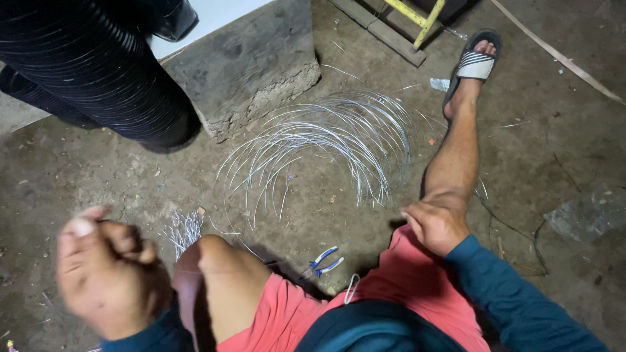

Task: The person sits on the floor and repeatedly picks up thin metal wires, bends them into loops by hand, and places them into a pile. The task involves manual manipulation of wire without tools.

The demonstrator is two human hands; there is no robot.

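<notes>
My left hand [107,274] is blurred at the lower left, fingers curled into a fist; whether it pinches a thin wire I cannot tell. My right hand [435,225] rests on my right knee above the pink shorts, fingers bent, holding nothing I can see. A bundle of curved grey wires [326,146] lies fanned out on the dirt floor ahead of my knees. A small heap of short cut wire pieces [184,229] sits by my left knee. Blue-handled pliers [324,262] lie on the ground between my legs.
A rough concrete block [248,65] stands at the top centre, with a black ribbed coil [98,72] to its left. My right leg stretches out to a striped sandal [475,64]. A yellow frame [417,16] and wooden slats lie at the top.
</notes>
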